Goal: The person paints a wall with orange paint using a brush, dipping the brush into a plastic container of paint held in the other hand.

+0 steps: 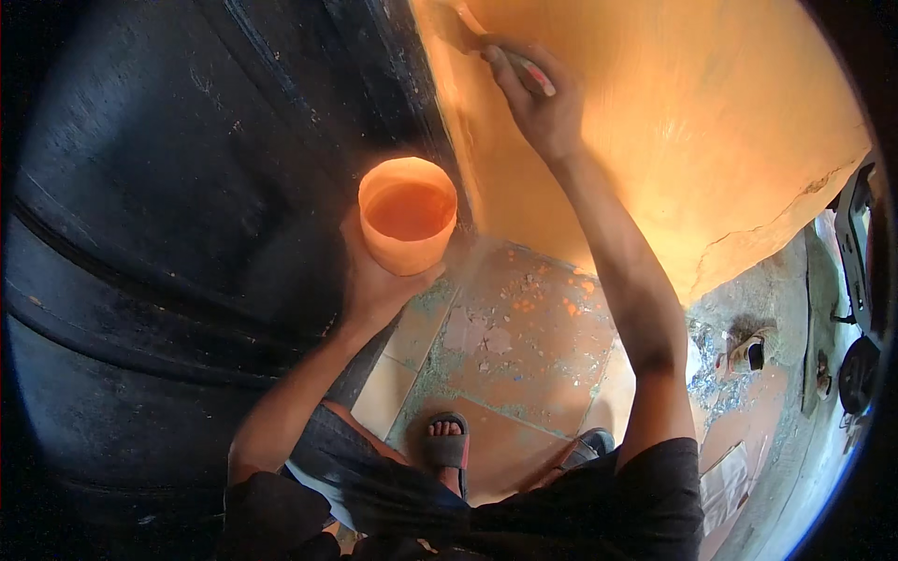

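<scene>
My left hand (372,292) is wrapped around an orange cup (408,254) from below and the side. Inside the cup is orange paint (408,213), seen from above. Farther up, my right hand (554,110) grips a paintbrush (536,77) by its handle. The brush's bristle end, somewhat blurred, lies at the yellow-orange wall (720,122), close to its left edge. A dark, ridged panel (187,150) meets the wall along that edge. The cup is in front of this panel, to the left of my right forearm.
Below is a tiled floor (505,439) with orange paint spots (572,307) and pale flakes. My feet in dark sandals (447,453) stand on it. The wall's lower right edge is cracked. A small pale object (748,353) and a black round object (856,374) are at the right.
</scene>
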`<state>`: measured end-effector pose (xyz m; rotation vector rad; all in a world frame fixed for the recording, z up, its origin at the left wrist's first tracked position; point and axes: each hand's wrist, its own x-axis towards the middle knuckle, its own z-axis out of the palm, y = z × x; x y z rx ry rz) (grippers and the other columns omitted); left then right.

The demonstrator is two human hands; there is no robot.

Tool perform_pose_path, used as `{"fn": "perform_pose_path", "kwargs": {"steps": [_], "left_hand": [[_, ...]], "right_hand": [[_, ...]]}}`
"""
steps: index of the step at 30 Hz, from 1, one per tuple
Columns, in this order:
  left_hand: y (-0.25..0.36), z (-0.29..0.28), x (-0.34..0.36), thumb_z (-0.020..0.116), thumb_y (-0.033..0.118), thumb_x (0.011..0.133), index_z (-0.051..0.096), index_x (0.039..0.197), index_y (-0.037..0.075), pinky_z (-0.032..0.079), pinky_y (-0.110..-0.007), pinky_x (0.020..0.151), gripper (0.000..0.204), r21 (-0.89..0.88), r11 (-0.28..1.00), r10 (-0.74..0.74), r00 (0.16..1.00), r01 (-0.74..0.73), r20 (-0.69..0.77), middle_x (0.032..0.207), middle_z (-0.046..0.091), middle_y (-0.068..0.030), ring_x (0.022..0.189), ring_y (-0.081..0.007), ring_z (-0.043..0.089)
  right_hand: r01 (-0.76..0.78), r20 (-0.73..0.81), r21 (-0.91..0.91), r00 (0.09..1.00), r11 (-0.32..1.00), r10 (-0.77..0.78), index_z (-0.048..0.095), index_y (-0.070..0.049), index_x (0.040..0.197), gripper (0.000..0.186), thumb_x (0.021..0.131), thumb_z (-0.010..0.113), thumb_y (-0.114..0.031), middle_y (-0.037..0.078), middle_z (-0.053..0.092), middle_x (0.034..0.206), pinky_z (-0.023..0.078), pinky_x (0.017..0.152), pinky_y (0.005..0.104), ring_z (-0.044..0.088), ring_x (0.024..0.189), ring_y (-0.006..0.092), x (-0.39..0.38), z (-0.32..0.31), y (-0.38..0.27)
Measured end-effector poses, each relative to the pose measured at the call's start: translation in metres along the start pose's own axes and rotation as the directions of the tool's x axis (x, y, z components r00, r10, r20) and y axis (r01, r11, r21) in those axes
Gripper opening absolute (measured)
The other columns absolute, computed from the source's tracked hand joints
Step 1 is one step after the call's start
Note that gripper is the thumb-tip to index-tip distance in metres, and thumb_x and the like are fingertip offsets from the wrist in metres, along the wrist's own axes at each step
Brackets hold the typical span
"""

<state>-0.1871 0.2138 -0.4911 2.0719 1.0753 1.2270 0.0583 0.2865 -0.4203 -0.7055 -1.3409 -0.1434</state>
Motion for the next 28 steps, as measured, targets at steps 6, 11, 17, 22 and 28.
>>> {"fn": "perform_pose_path", "kwargs": {"steps": [6, 11, 17, 22, 28], "left_hand": [[0.003, -0.002, 0.0, 0.086, 0.014, 0.059, 0.024, 0.134, 0.0, 0.035, -0.038, 0.102, 0.098, -0.018, 0.999, -0.05, 0.998, 0.051, 0.03, 0.127, 0.039, -0.0153, 0.123, -0.026, 0.042], [0.0, -0.007, -0.001, 0.086, 0.014, 0.059, 0.024, 0.134, 0.0, 0.037, -0.039, 0.102, 0.099, 0.018, 1.0, 0.001, 1.0, 0.0, -0.017, 0.126, 0.041, -0.0151, 0.121, -0.0262, 0.044], [-0.002, -0.005, 0.0, 0.086, 0.014, 0.059, 0.024, 0.135, 0.0, 0.037, -0.039, 0.102, 0.099, -0.014, 1.0, 0.0, 1.0, 0.0, 0.007, 0.127, 0.041, -0.0158, 0.121, -0.0268, 0.044], [-0.001, -0.004, -0.002, 0.087, 0.015, 0.059, 0.023, 0.135, 0.0, 0.036, -0.039, 0.103, 0.101, -0.002, 1.0, -0.016, 1.0, 0.016, 0.002, 0.127, 0.04, -0.0158, 0.122, -0.0267, 0.042], [0.0, -0.01, -0.004, 0.086, 0.016, 0.06, 0.024, 0.136, 0.0, 0.034, -0.04, 0.105, 0.099, 0.022, 1.0, -0.016, 1.0, 0.016, 0.011, 0.13, 0.037, -0.0152, 0.125, -0.0265, 0.04]], "right_hand": [[0.012, 0.016, -0.172, 1.0, 0.985, -0.01, 0.07, -0.004, 0.098, 0.015, 0.088, 0.066, -0.015, 0.006, 0.068, 0.084, 0.05, 0.068, 0.0234, 0.063, 0.075, 0.0108, 0.008, 0.005, 0.004], [-0.005, 0.125, -0.12, 0.992, 0.993, 0.021, 0.069, -0.004, 0.097, 0.015, 0.086, 0.067, -0.014, 0.007, 0.069, 0.084, 0.052, 0.067, 0.026, 0.065, 0.075, 0.0125, -0.003, -0.005, 0.015], [-0.058, 0.126, -0.141, 0.989, 0.988, 0.076, 0.068, -0.002, 0.098, 0.014, 0.087, 0.066, -0.011, 0.006, 0.069, 0.088, 0.052, 0.07, 0.0265, 0.064, 0.08, 0.012, -0.005, -0.024, 0.013], [0.017, 0.03, -0.107, 0.999, 0.994, -0.014, 0.068, -0.001, 0.099, 0.016, 0.087, 0.066, -0.011, 0.005, 0.069, 0.087, 0.051, 0.072, 0.0254, 0.064, 0.08, 0.0126, 0.017, -0.011, -0.001], [0.045, -0.005, -0.053, 0.999, 0.998, -0.046, 0.07, -0.005, 0.1, 0.017, 0.088, 0.066, -0.016, 0.007, 0.069, 0.091, 0.051, 0.072, 0.0256, 0.064, 0.08, 0.0154, 0.028, 0.008, -0.002]]}}
